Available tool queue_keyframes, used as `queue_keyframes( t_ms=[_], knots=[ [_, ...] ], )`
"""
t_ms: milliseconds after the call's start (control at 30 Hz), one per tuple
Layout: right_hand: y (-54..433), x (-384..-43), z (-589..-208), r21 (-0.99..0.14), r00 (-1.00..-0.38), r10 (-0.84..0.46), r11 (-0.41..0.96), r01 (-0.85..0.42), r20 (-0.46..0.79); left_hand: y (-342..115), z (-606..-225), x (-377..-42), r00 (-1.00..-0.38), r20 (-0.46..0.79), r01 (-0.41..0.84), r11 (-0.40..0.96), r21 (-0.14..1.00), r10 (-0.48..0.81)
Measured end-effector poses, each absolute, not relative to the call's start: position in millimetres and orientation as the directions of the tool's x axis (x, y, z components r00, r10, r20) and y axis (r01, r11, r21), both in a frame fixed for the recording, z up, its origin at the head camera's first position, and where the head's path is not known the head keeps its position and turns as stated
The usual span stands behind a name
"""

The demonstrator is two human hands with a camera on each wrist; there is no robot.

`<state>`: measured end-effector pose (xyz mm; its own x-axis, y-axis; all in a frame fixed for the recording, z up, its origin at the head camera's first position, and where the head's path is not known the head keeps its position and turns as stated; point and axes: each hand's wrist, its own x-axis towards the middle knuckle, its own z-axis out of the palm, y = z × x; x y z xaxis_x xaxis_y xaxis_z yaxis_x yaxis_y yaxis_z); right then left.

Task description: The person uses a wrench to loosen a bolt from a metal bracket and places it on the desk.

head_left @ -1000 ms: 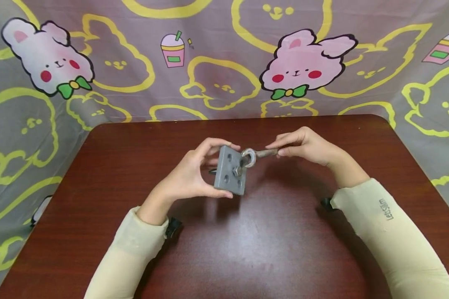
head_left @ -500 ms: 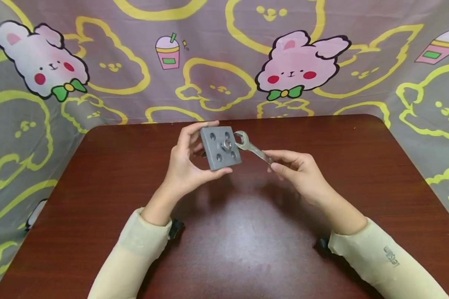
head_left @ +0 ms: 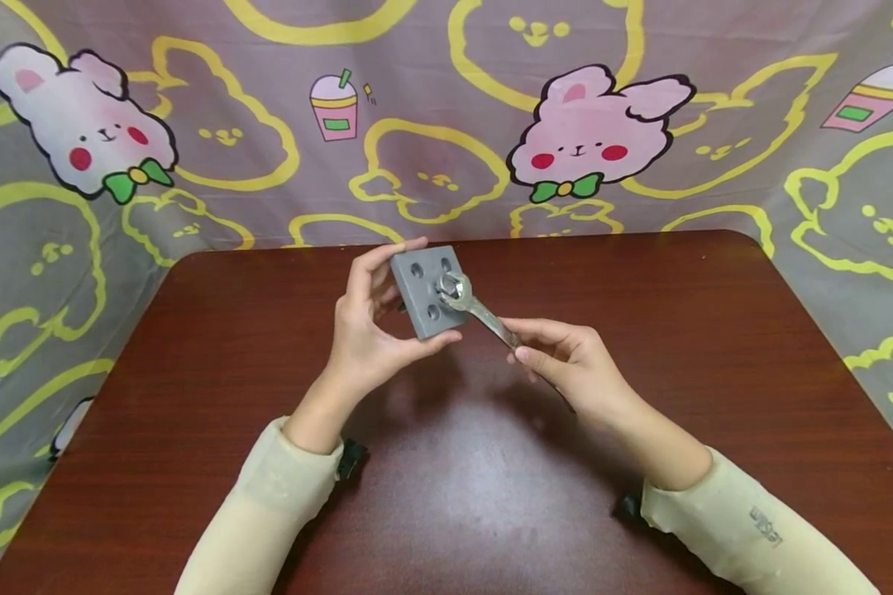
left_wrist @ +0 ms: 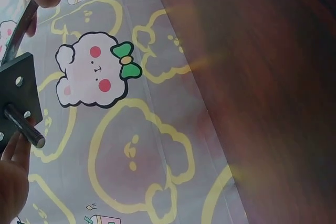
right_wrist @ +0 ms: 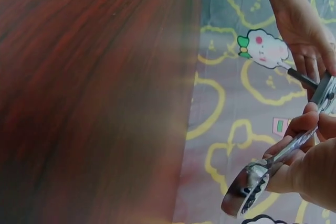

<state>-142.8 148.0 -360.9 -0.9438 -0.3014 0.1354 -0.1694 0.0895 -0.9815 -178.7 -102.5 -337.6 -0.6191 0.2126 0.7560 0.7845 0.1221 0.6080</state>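
My left hand (head_left: 365, 330) grips a square grey metal plate (head_left: 411, 285) by its edges, thumb below and fingers above, held up off the table. Holes sit near the plate's corners, and a bolt passes through its middle. In the left wrist view the bolt's threaded shank (left_wrist: 25, 126) sticks out of the back. A combination wrench (head_left: 491, 321) is pinched between thumb and fingers of my right hand (head_left: 576, 364). Its open end lies over the bolt head (head_left: 452, 286) at the plate's front. The ring end (right_wrist: 245, 190) shows below my right hand in the right wrist view.
A dark red-brown wooden table (head_left: 476, 496) lies under both hands. Behind it hangs a grey-pink curtain (head_left: 446, 99) with cartoon rabbits and yellow outlines. Black wrist-camera mounts (head_left: 351, 459) project from both sleeves.
The plate moved up and left and turned its face forward. My right hand swung the wrench down and left, and its open end came from beside the plate onto the bolt head.
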Motion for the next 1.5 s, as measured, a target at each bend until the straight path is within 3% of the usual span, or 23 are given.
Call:
queue_keyframes(
  t_ms=[367,600,900,1133,1500],
  knots=[
    [143.1,-143.4,-364.0,-0.984,-0.944,-0.312,0.1,-0.15,0.112,-102.0,-338.2,-176.5,-0.604,0.766,0.796,0.113,0.595,0.221],
    [151.2,-156.4,-369.6,-0.987,-0.936,-0.346,0.115,-0.114,0.068,-106.3,-334.4,-175.4,-0.624,0.721,0.775,0.119,0.621,0.3],
    [169.6,-185.3,-362.6,-0.974,-0.878,-0.478,0.179,-0.136,0.035,-111.7,-326.4,-171.8,-0.645,0.629,0.727,0.096,0.68,0.434],
    [183.8,-216.5,-355.9,-0.953,-0.779,-0.625,0.202,-0.225,0.051,-109.6,-323.4,-167.5,-0.612,0.57,0.699,0.039,0.714,0.549],
    [187.8,-252.0,-344.8,-0.926,-0.531,-0.839,0.095,-0.364,0.123,-106.2,-327.1,-167.5,-0.589,0.434,0.608,0.02,0.794,0.682]
  ],
)
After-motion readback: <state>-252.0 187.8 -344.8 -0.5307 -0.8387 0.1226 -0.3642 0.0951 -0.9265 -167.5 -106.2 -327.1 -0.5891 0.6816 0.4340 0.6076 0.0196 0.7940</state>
